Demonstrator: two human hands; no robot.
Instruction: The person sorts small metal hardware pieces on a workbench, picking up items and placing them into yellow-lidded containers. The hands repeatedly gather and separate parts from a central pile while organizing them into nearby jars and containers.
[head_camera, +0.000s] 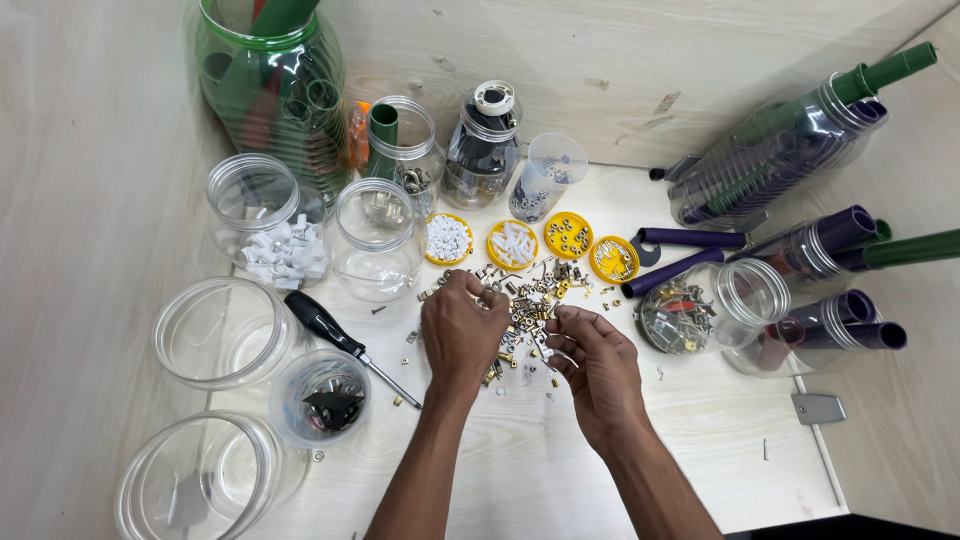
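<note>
A loose heap of small brass and metal parts lies on the pale table. My left hand rests over the heap's left side, fingers curled onto the pieces, and I cannot tell whether it pinches one. My right hand is at the heap's right edge, its fingertips pinched together on a small part too tiny to identify. Beyond the heap stand yellow lids holding sorted small parts.
Several clear plastic jars stand at the left, one with white pieces. A black-handled screwdriver lies left of my hands. Jars with purple and green tubes lie at the right. A tall green jar stands at the back.
</note>
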